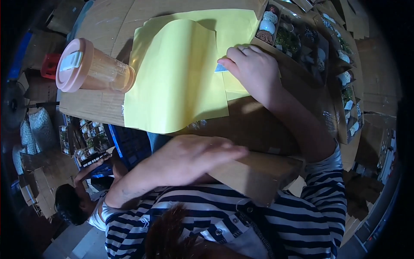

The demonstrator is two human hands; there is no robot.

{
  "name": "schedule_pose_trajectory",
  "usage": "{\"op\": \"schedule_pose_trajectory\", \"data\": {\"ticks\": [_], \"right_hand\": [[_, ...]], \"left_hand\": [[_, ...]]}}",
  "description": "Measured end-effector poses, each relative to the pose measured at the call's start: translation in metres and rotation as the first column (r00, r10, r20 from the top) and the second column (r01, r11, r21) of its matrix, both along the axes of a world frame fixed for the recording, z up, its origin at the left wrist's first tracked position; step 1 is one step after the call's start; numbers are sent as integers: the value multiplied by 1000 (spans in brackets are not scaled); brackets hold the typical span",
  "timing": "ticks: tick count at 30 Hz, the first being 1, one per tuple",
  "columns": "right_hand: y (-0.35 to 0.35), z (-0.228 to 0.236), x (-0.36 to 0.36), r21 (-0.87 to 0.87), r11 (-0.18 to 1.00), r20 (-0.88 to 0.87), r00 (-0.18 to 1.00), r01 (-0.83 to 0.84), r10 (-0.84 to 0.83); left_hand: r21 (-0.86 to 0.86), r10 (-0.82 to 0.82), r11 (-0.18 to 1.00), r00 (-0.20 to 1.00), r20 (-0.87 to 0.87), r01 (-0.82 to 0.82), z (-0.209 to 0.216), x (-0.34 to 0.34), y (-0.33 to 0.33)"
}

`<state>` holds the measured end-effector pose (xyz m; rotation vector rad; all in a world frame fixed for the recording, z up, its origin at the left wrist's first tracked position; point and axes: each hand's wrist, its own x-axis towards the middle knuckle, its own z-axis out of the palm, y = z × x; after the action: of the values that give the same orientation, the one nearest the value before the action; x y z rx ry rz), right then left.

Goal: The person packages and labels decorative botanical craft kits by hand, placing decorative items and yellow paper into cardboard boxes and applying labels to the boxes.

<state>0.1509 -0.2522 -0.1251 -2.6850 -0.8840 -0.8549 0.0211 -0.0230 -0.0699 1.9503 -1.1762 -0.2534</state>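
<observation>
Yellow paper sheets (172, 77) lie on the cardboard-covered table, the top one bowed up in a curve. At their right side, my right hand (254, 71) rests with curled fingers. Its thumb and fingertips close on a small pale-blue piece (221, 67), mostly hidden under the hand. My left hand (198, 156) is held low near my body with its fingers stretched out, slightly blurred, and nothing shows in it. Just beyond its fingertips is a closed brown cardboard box (254, 175), close against my striped shirt.
A pink-lidded tumbler (92, 67) lies or leans at the sheets' left. Boxes of decorative balls and greenery (293, 39) stand at the far right, with more along the right edge. At lower left, another person (71, 203) handles a similar box near blue crates.
</observation>
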Motion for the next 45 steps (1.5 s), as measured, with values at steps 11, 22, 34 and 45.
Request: {"op": "schedule_pose_trajectory", "data": {"ticks": [11, 22, 34, 45], "right_hand": [[-4, 3, 0, -3, 1000, -100, 995, 9, -9], [3, 7, -1, 10, 1000, -84, 996, -4, 5], [-3, 23, -10, 158, 971, -214, 954, -179, 211], [2, 19, -16, 193, 948, -291, 908, -254, 303]], "left_hand": [[-74, 195, 980, 962, 190, -184, 69, -13, 29], [14, -108, 994, 993, 42, 108, 57, 30, -12], [85, 633, 774, 769, -89, -628, -20, 56, -9], [66, 634, 762, 763, 121, -644, -25, 47, -12]]}}
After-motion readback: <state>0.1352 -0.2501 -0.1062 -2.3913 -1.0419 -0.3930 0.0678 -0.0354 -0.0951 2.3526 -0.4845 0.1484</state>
